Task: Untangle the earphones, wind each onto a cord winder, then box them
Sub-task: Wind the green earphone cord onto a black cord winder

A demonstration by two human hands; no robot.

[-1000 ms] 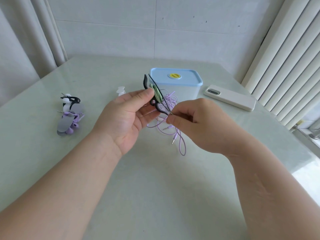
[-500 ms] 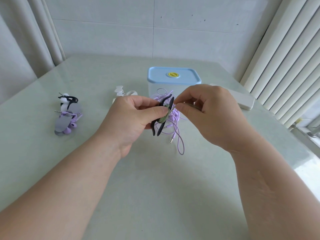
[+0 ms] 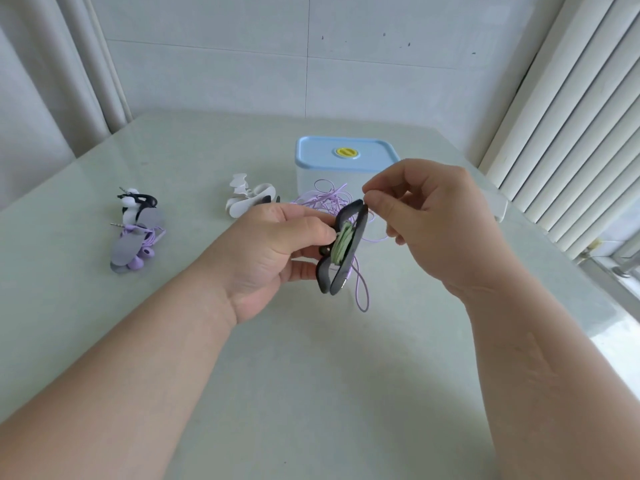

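Your left hand [image 3: 273, 247] grips the dark cord winder [image 3: 349, 251] above the middle of the worktop [image 3: 311, 375], just before the box [image 3: 346, 155]. Your right hand [image 3: 440, 216] pinches a thin cord [image 3: 367, 201] (colour unclear) at its top.

Left hand: your left hand [image 3: 273, 251] grips the cord winder [image 3: 346, 247], palm facing you, thumb pressed against its side.
Right hand: your right hand [image 3: 436, 220] sits just right of it, thumb and forefinger pinching a thin cord [image 3: 375, 240] at the winder's top, other fingers loosely bent.
Arms: your bare forearms reach in from the lower corners.
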